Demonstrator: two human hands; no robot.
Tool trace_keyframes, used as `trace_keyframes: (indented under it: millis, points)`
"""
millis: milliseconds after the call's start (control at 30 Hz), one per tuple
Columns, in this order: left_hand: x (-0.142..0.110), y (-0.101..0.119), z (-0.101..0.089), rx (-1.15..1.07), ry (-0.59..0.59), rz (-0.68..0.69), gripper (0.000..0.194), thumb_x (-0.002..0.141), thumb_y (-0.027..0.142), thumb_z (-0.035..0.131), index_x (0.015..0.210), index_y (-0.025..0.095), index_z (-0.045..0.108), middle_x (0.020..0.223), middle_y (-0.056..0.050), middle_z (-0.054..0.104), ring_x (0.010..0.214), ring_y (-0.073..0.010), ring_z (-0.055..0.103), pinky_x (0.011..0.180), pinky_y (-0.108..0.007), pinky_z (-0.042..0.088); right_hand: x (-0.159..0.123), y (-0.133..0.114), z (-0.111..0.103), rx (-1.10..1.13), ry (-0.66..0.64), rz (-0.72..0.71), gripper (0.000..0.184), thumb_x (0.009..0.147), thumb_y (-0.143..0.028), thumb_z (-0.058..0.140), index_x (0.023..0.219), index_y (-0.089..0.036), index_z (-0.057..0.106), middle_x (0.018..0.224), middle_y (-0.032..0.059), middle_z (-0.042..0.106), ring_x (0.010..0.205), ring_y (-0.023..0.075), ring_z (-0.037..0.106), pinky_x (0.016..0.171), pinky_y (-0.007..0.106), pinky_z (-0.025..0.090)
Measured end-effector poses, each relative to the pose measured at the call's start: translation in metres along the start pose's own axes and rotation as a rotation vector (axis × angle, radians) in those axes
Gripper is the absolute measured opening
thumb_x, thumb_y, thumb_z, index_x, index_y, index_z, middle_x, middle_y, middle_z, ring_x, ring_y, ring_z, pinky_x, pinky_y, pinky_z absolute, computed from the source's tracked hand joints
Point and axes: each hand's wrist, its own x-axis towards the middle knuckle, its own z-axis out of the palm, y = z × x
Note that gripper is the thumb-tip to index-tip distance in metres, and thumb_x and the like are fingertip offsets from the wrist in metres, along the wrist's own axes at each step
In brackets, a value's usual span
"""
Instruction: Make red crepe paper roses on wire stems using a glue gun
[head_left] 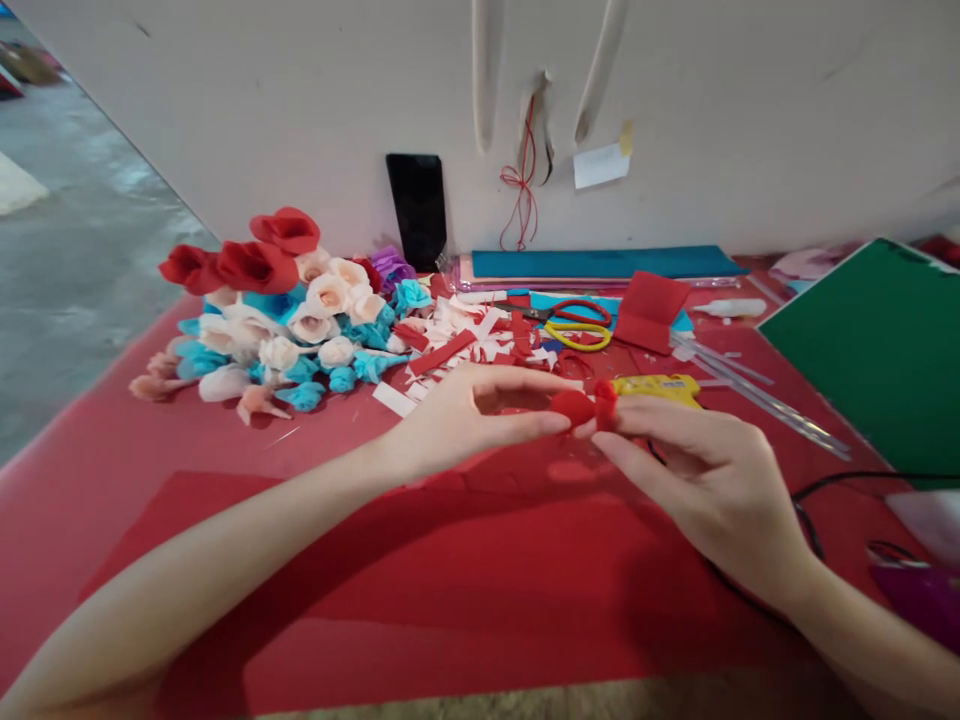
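Both my hands meet over the middle of a red sheet (420,590) on the table. My left hand (465,415) pinches a small red paper flower (583,405) between thumb and fingers. My right hand (705,470) grips the same red flower from the other side, fingers closed round it. A yellow glue gun (660,388) lies just behind my right hand, its black cord (840,485) running off to the right.
A heap of red, white, peach and blue paper roses (277,310) lies at the back left. Cut paper strips (465,345), red and yellow scissors (574,325), clear glue sticks (750,385), a green sheet (877,340) and a black phone (418,205) against the wall.
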Motion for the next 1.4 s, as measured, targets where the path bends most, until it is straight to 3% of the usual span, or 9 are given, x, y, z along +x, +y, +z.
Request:
trace_keyframes:
  millis: [167,267,367,500,633,933,1167,1400]
  points:
    - [-0.006,0.002,0.005,0.049,0.155,0.148,0.011,0.075,0.019,0.065,0.083,0.020,0.072,0.094,-0.001,0.072,0.089,-0.0147,0.066,0.081,-0.022,0.052,-0.002,-0.001,0.003,-0.055,0.003,-0.036,0.013,0.075,-0.008,0.060,0.076,-0.020,0.064,0.080,-0.0034,0.069,0.069,0.0119,0.065,0.067,0.020,0.055]
    - [-0.008,0.003,0.007,0.074,0.238,0.168,0.009,0.074,0.018,0.066,0.080,0.019,0.072,0.086,-0.001,0.073,0.083,-0.0157,0.067,0.077,-0.023,0.054,-0.006,0.001,0.005,-0.225,0.060,-0.109,0.011,0.076,-0.008,0.060,0.073,-0.019,0.062,0.063,-0.0048,0.066,0.052,0.0086,0.061,0.051,0.016,0.050]
    - [-0.010,0.005,0.008,0.086,0.300,0.183,0.007,0.072,0.017,0.067,0.077,0.019,0.071,0.081,0.000,0.073,0.079,-0.0151,0.067,0.073,-0.022,0.054,-0.011,0.003,0.007,-0.343,0.126,-0.193,0.009,0.078,-0.010,0.060,0.079,-0.019,0.060,0.052,-0.0055,0.060,0.042,0.0084,0.055,0.043,0.018,0.045]
    - [-0.012,0.007,0.011,0.106,0.336,0.178,0.005,0.072,0.020,0.068,0.076,0.019,0.071,0.080,0.002,0.073,0.080,-0.0141,0.067,0.072,-0.021,0.055,-0.014,0.005,0.009,-0.364,0.116,-0.236,0.011,0.081,-0.010,0.055,0.083,-0.020,0.059,0.071,-0.0014,0.068,0.059,0.0126,0.064,0.055,0.022,0.051]
    - [-0.014,0.009,0.014,0.073,0.294,0.204,0.008,0.074,0.018,0.066,0.080,0.019,0.071,0.086,0.001,0.073,0.082,-0.0133,0.066,0.074,-0.021,0.054,-0.014,0.004,0.010,-0.371,0.115,-0.233,0.012,0.081,-0.010,0.055,0.081,-0.021,0.058,0.077,-0.0016,0.068,0.069,0.0123,0.065,0.061,0.020,0.051]
    - [-0.020,0.015,0.020,0.126,0.198,0.346,0.015,0.075,0.008,0.063,0.086,0.016,0.070,0.088,-0.003,0.072,0.087,-0.0144,0.064,0.089,-0.029,0.048,-0.014,-0.002,0.009,-0.264,0.104,-0.101,0.011,0.075,-0.010,0.059,0.073,-0.021,0.056,0.059,-0.0055,0.060,0.047,0.0068,0.053,0.045,0.017,0.043]
    - [-0.022,0.013,0.023,0.116,0.159,0.341,0.023,0.075,0.005,0.061,0.090,0.021,0.069,0.091,-0.001,0.072,0.089,-0.0164,0.063,0.090,-0.035,0.047,-0.011,-0.004,0.010,-0.194,0.101,-0.072,0.013,0.072,-0.009,0.058,0.065,-0.020,0.055,0.056,-0.0045,0.061,0.049,0.0077,0.056,0.045,0.016,0.045]
    - [-0.023,0.016,0.024,0.119,0.147,0.325,0.019,0.076,0.006,0.059,0.087,0.019,0.069,0.089,-0.003,0.072,0.084,-0.0160,0.063,0.088,-0.036,0.046,-0.011,-0.006,0.010,-0.147,0.110,-0.009,0.010,0.067,-0.011,0.058,0.059,-0.017,0.056,0.051,-0.0043,0.058,0.041,0.0049,0.050,0.038,0.012,0.040]
